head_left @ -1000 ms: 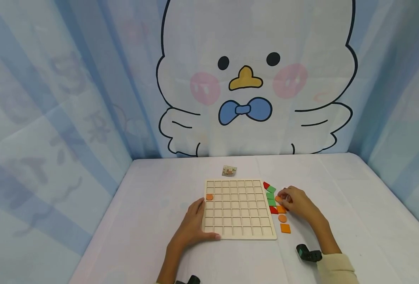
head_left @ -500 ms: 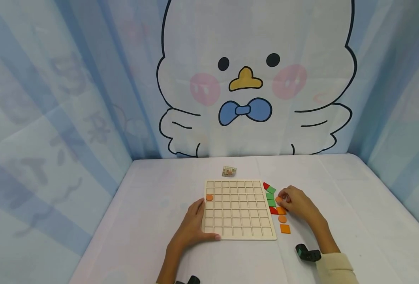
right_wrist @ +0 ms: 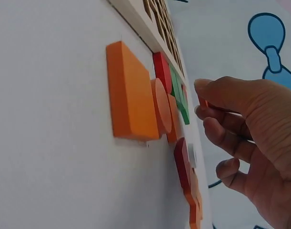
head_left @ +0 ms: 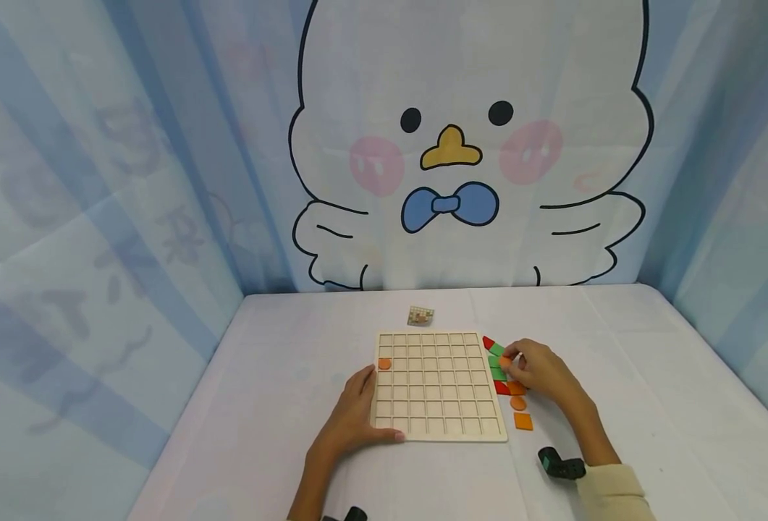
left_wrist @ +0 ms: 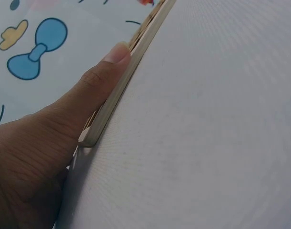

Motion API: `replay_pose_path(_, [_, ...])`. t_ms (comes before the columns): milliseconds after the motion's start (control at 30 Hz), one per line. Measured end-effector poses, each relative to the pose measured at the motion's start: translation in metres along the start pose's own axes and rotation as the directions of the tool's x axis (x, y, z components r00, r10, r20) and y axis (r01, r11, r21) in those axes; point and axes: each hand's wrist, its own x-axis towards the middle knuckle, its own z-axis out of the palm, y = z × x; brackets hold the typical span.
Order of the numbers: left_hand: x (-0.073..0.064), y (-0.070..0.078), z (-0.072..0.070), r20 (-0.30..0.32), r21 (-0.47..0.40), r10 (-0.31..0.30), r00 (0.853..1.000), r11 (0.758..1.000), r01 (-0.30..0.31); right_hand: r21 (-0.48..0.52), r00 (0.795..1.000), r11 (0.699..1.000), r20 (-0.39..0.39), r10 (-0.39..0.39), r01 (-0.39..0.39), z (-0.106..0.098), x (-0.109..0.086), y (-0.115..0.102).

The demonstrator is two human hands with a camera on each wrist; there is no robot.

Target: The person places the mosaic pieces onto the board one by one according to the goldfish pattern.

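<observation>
Between its thumb and fingertips, my right hand [head_left: 540, 370] pinches an orange disc [head_left: 505, 362], just right of the wooden grid board [head_left: 442, 441]. In the right wrist view only a thin edge of the pinched disc [right_wrist: 203, 101] shows. At the board's near left corner rests my left hand [head_left: 351, 414], its fingers along the left side and its thumb [left_wrist: 95, 78] lying straight over the front edge. The left wrist view hides the other fingers. Another orange disc [head_left: 385, 364] sits in the grid's leftmost column.
Right of the board lie green tiles [head_left: 496, 362], red pieces [head_left: 501, 388], an orange tile [head_left: 516, 388], a loose orange disc [head_left: 518, 403] and an orange square [head_left: 523, 421]. A small patterned card [head_left: 420, 315] lies behind the board. A printed curtain [head_left: 449, 253] closes off the back.
My right hand has moved slightly left toward the board with the orange disc between its fingers. The left hand and the board have stayed in place.
</observation>
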Motion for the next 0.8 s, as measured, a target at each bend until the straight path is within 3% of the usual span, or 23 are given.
replay_pose_path(233, [0.0,-0.001,0.001,0.0,-0.006,0.003,1.0,1.0,-0.003,-0.014,0.987,0.987,-0.007,-0.16,0.16,0.012,0.007,-0.013])
replay_pose_path(433, [0.001,0.0,0.001,0.018,-0.002,-0.026,0.999,1.0,0.026,0.023,0.977,0.977,0.028,-0.212,0.212,0.023,0.011,-0.031])
replay_pose_path(667, [0.001,0.0,0.002,0.009,-0.008,-0.025,1.0,1.0,0.025,0.06,0.948,0.948,0.052,-0.314,0.311,0.041,0.017,-0.057])
replay_pose_path(800, [0.0,-0.001,0.003,0.011,-0.012,-0.028,1.0,1.0,0.028,0.053,0.941,0.945,0.095,-0.325,0.322,0.05,0.02,-0.073])
